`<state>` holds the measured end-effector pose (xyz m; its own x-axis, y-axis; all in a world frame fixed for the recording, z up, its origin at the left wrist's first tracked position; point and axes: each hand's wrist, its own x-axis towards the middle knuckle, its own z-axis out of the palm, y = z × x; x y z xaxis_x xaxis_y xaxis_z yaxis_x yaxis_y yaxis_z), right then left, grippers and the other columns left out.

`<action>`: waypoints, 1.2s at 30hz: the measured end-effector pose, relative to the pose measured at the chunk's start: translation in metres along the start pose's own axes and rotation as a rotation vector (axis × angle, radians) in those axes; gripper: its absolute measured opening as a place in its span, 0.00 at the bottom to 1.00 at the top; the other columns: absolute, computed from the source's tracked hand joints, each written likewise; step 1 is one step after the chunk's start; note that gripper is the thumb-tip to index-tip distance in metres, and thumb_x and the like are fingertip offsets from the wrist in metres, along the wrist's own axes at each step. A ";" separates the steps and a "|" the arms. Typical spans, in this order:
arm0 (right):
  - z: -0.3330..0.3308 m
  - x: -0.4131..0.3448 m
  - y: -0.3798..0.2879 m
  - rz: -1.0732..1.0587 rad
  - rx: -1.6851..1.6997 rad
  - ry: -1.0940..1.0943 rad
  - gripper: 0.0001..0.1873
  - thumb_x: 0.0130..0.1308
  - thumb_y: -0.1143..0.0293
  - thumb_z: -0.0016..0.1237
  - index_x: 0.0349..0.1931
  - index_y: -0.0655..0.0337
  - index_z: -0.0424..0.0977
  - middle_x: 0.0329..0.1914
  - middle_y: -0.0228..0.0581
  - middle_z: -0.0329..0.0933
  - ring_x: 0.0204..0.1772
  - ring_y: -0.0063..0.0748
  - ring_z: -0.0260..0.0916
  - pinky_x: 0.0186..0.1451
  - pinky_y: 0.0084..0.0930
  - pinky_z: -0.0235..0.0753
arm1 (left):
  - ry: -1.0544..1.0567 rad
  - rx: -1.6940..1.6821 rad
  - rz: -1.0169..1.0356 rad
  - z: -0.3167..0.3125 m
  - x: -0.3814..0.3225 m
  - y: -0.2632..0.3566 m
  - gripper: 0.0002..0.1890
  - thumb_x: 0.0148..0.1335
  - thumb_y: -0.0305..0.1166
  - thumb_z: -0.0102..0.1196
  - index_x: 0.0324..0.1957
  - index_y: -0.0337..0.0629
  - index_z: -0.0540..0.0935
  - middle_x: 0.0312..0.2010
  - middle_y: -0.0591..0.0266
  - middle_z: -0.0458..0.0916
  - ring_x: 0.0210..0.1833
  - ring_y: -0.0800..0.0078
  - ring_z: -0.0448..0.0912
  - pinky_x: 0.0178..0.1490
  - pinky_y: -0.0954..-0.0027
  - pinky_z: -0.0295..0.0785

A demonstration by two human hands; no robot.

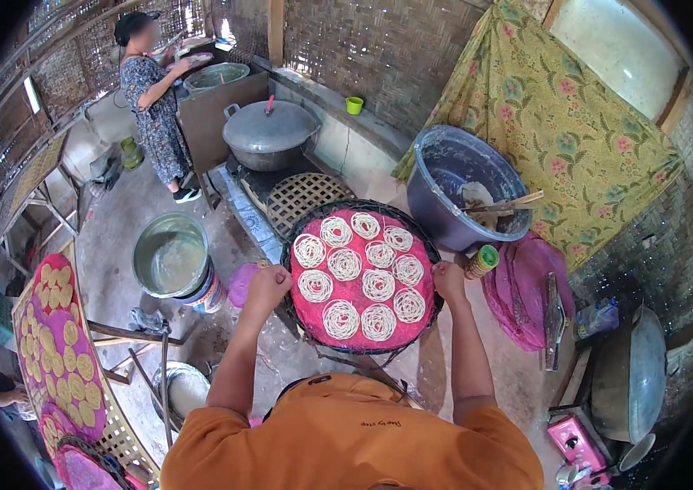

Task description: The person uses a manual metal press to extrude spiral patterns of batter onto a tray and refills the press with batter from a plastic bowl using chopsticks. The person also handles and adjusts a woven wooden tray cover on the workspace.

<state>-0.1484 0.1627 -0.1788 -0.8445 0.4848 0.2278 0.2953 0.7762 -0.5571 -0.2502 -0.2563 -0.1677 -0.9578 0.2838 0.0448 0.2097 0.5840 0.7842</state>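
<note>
My left hand and my right hand grip opposite sides of the dark rim of a round tray. Pink mesh cloth lines the tray. Several pale coils of dough strands lie spread over it in flat, lacy rounds. The tray is in front of my body, its far edge overlapping a woven bamboo lattice. Close to my right hand stands a stack of small cylindrical pieces with a green top.
A large blue tub holds dough and a wooden stick. Beyond the tray sits a lidded metal pot. Left are a green basin and a rack with browned rounds. Another person stands at the back left.
</note>
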 end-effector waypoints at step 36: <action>-0.004 -0.081 0.032 0.700 0.623 0.032 0.31 0.61 0.48 0.52 0.52 0.67 0.68 0.40 0.44 0.74 0.34 0.30 0.70 0.34 0.26 0.71 | 0.209 -1.561 -0.251 -0.134 -0.073 -0.034 0.25 0.69 0.46 0.40 0.62 0.42 0.64 0.59 0.54 0.70 0.58 0.59 0.72 0.60 0.53 0.69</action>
<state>-0.0687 0.1499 -0.2113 -0.5495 0.7781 -0.3042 0.4309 -0.0480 -0.9011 -0.2138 -0.3986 -0.1152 -0.9720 0.1232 -0.2000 -0.2224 -0.7570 0.6144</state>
